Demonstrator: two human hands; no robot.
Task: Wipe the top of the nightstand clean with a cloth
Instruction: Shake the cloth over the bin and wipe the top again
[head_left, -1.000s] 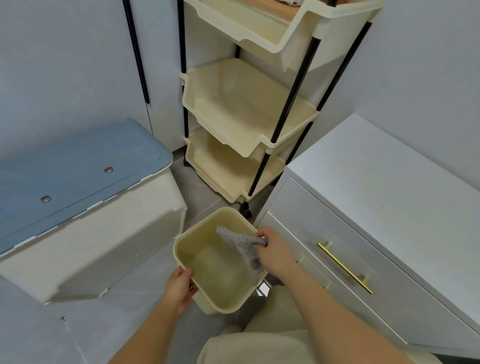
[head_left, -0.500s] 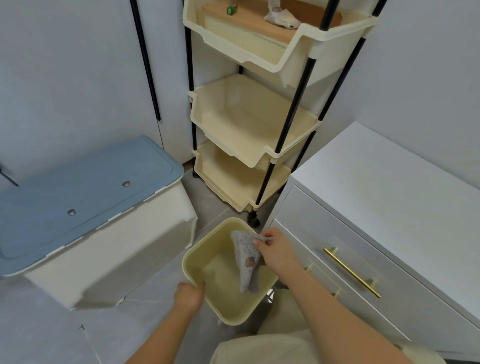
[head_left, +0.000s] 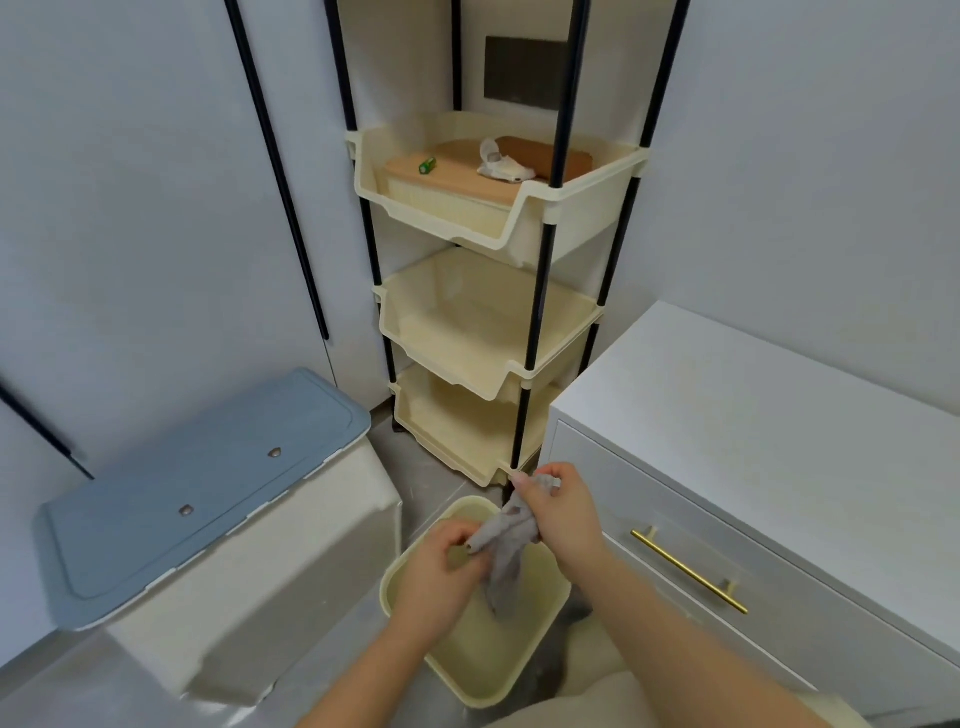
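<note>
A grey cloth (head_left: 506, 553) hangs bunched above a cream plastic basin (head_left: 483, 675) on the floor. My right hand (head_left: 563, 512) grips the cloth's upper end. My left hand (head_left: 441, 569) holds the cloth's lower left part, over the basin. The white nightstand (head_left: 769, 415) stands to the right, its top bare, with a gold drawer handle (head_left: 688, 569) on the front. Both hands are left of the nightstand's front corner.
A cream three-tier rack with black poles (head_left: 493, 322) stands behind the basin; its top tier holds a wooden-lidded box and small items. A white storage box with a blue lid (head_left: 202, 478) sits on the left. Grey floor lies between them.
My left hand let go of the basin's rim and took hold of the cloth. My right hand lifted the cloth higher. The view tilted up.
</note>
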